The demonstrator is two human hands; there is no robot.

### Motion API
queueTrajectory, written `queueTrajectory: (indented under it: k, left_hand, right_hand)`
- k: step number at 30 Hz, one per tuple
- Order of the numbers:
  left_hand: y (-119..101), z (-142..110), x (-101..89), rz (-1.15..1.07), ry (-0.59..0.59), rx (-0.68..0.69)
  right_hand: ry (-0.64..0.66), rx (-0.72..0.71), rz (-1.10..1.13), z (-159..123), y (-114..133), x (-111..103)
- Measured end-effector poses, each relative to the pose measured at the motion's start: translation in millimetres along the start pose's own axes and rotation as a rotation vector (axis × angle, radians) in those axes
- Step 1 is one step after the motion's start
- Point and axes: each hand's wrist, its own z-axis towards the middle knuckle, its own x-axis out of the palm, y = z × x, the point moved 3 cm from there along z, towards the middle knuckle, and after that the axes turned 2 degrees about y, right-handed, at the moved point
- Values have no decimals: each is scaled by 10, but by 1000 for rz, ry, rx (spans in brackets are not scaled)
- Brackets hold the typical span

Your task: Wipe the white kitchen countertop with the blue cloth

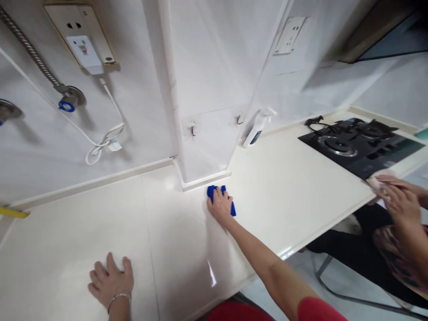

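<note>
My right hand (220, 206) presses a blue cloth (232, 207) onto the cream countertop (287, 187), just in front of the base of a white wall column (203, 133). Its fingers are curled over the cloth. My left hand (109, 280) lies flat on the counter near the front edge, fingers spread, with a silver bracelet at the wrist. It holds nothing.
A white spray bottle (257, 129) stands against the wall right of the column. A black gas hob (359, 145) sits at the far right. Another person's hands (396, 196) press a pale cloth on the counter edge beside it. Sockets, a hose and a coiled cable hang on the left wall.
</note>
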Motion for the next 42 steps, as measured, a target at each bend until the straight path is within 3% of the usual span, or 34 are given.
queueTrajectory:
  k: [3,7,10,14,18,24,28,30,32,36,39,42]
  left_hand:
    - [25,9,19,13,19,-34]
    - [62,-4,55,23,9,-45]
    - [109,-14,84,37,8,-43]
    - [170,-25,101,42,-4,-58]
    - [184,-48,113,35,-8,-56]
    - [224,-72,127,-2,10,-76]
    - [271,-122,72,-113,40,-97]
    - [205,-174,34,-269,103,-108]
    - [-11,-258,1,-538,244,-44]
    - [-761,-549,-125,-1042,581,238]
    - [-1169,-762,-265,-1150,640,341]
    - [-1253,-866,-414,-1112,623,325]
  right_hand:
    - [81,-251,48,-181,598,81]
    - [193,-600,117,-733,1183,173]
    - [258,-820,188,-1194,1380,201]
    - [350,-1050,327,-1605,1381,210]
    - [341,-974,390,-1707,1221,255]
    - [167,-892,428,-1631,1002,224]
    - [-22,-745,580,-1455,813,-136]
    - [6,-668,771,-1361,731,-405]
    - [159,-585,1006,-1288,695,-676]
    - [511,-422,1389,-1279,748,-1082]
    - [605,-389,1528,-1343,794,-1173]
    - [556,-356,1537,-1347,757,-1104]
